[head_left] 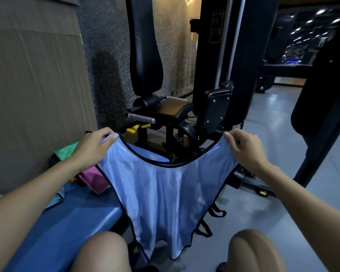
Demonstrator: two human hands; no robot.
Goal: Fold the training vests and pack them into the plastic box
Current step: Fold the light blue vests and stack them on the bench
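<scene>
Left hand: your left hand (95,147) pinches one shoulder strap of the light blue vest (163,195), with the fingers curled over the top edge.
Right hand: your right hand (244,149) pinches the other shoulder strap, with the fingers curled round it.
Vest: you hold the light blue vest up in the air, stretched wide between your two hands. It has a thin dark trim along its edges. The neck hole dips low between the straps. The bottom hangs down between your knees (104,252).
Straps: some dark loops (217,213) hang at the right side of the vest, near the floor (283,154).
Bench: you sit on a blue padded bench (71,218). It runs on your left side and goes on behind the vest.
Other vests: a pile of bright cloth (90,177) lies on the bench by your left arm. You can see green and pink in it. How many pieces there are, you cannot tell.
Wall: a brown ribbed wall (35,91) stands at your left.
Gym machine: a black gym machine (165,107) with a seat and a tall back pad stands in front of you, past the bench.
</scene>
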